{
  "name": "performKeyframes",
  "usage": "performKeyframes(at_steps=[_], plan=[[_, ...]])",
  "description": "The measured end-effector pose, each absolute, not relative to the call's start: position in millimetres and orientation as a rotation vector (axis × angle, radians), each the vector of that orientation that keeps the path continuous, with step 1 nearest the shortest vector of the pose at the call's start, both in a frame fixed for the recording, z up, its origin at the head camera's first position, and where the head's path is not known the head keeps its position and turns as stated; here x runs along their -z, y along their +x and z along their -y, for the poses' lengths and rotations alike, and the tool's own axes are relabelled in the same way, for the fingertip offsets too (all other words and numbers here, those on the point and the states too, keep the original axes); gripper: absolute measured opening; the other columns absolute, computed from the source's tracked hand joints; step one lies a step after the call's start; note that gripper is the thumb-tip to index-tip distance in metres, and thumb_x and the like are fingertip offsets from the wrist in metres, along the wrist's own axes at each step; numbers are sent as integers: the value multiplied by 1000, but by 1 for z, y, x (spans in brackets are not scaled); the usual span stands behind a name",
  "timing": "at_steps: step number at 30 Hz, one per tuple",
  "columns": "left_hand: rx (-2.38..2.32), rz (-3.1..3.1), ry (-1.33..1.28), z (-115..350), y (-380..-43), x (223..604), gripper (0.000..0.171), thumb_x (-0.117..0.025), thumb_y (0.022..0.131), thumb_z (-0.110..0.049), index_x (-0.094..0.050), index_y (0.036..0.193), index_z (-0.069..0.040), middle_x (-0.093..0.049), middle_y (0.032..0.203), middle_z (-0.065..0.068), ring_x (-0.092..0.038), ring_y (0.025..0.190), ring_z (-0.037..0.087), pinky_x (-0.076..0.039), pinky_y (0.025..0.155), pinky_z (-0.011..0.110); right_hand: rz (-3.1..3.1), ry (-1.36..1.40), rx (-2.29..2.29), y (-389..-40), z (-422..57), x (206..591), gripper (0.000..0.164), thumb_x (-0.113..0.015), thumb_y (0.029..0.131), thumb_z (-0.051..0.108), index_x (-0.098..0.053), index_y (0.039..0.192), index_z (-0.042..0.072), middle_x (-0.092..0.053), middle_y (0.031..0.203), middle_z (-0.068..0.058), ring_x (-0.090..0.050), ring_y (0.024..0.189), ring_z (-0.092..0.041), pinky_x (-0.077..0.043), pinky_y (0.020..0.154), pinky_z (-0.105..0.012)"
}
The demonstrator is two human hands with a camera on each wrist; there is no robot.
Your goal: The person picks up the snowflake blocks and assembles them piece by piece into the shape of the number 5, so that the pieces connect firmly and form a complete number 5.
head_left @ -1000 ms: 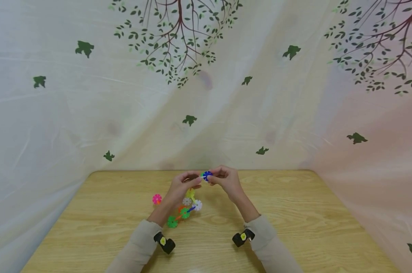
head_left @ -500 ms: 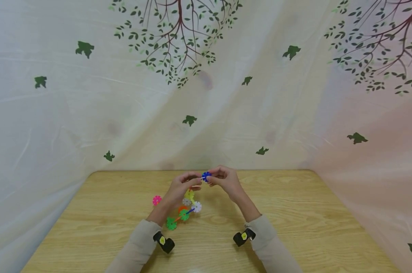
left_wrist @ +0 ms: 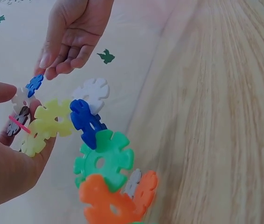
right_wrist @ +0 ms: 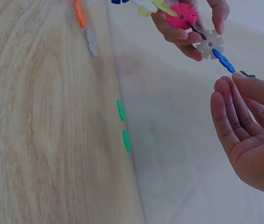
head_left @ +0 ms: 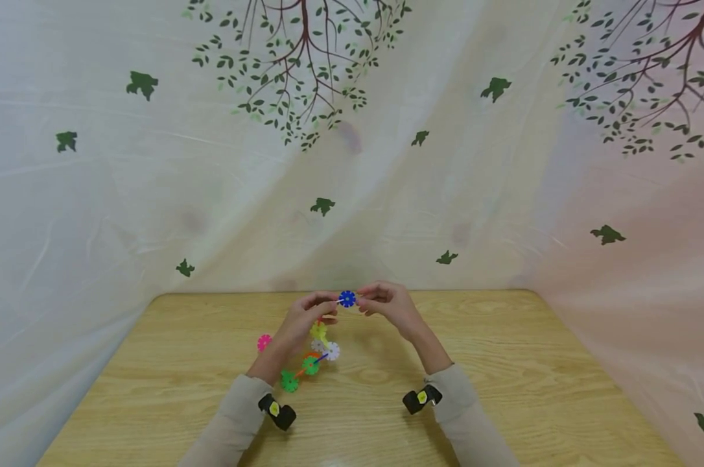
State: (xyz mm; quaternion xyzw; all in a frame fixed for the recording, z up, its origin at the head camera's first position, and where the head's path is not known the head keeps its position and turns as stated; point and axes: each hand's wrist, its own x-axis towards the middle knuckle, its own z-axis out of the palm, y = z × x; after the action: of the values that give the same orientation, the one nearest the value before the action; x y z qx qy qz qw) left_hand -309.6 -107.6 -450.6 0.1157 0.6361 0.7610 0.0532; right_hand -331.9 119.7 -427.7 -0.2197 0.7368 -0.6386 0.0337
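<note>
My left hand [head_left: 301, 320] pinches the upper end of a chain of interlocking plastic snowflake discs, at a whitish disc [right_wrist: 210, 44]. A blue disc [head_left: 347, 299] is slotted onto that whitish disc and points toward my right hand [head_left: 394, 311]. In the head view my right fingers stand just beside the blue disc with a small gap; in the right wrist view the thumb overlaps its tip. Below the left hand the chain hangs with yellow [left_wrist: 56, 117], white [left_wrist: 93, 94], dark blue [left_wrist: 87, 122], green [left_wrist: 105, 158] and orange [left_wrist: 107, 200] discs.
A pink disc [head_left: 264, 342] shows left of my left wrist. The wooden table [head_left: 504, 363] ends at a pale curtain [head_left: 241, 214] printed with trees and leaves. Black cameras [head_left: 277, 412] are strapped at both wrists.
My right hand has let go of the blue disc and drawn slightly to the right. My left hand and the chain have shifted a little to the left.
</note>
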Motion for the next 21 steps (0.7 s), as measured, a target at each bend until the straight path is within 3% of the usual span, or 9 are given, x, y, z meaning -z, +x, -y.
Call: performKeyframes(at_steps=[3,10,13,16,21], plan=[[-2286,-1961,341,111,-311,450,31,-63,102,-15,-63,126,5,-66,105,-2,-63,98,15,-61,86,31,-2283,-672,1940,-333,-122,427,30,-69,96,4,-64,120,-13,-72,107,-28,-71,81,-10,-63,79,-36],[-2237,-2020,320,118,-314,448,32,-63,101,-14,-63,125,7,-67,102,-1,-63,98,19,-61,87,32,-2315,-710,1772,-333,-121,435,29,-70,95,5,-65,117,-13,-74,98,-17,-71,83,-16,-59,86,-57],[-2212,-2045,304,122,-315,447,31,-64,101,-15,-64,124,5,-67,103,-1,-63,99,20,-61,87,31,-2331,-764,1650,-333,-117,441,26,-70,95,5,-68,115,-10,-74,98,-18,-71,84,-18,-59,84,-57],[-2195,-2068,297,127,-317,446,31,-64,101,-15,-65,124,4,-67,103,-2,-63,99,20,-60,86,29,-2343,-829,1516,-332,-112,445,24,-71,95,6,-69,113,-9,-75,99,-18,-71,85,-18,-61,83,-51],[-2226,-2088,308,138,-319,442,30,-64,101,-14,-64,124,6,-68,106,1,-63,95,18,-60,85,28,-2363,-954,1296,-327,-100,448,20,-71,93,3,-71,110,-8,-76,98,-17,-70,84,-10,-60,76,-25]])
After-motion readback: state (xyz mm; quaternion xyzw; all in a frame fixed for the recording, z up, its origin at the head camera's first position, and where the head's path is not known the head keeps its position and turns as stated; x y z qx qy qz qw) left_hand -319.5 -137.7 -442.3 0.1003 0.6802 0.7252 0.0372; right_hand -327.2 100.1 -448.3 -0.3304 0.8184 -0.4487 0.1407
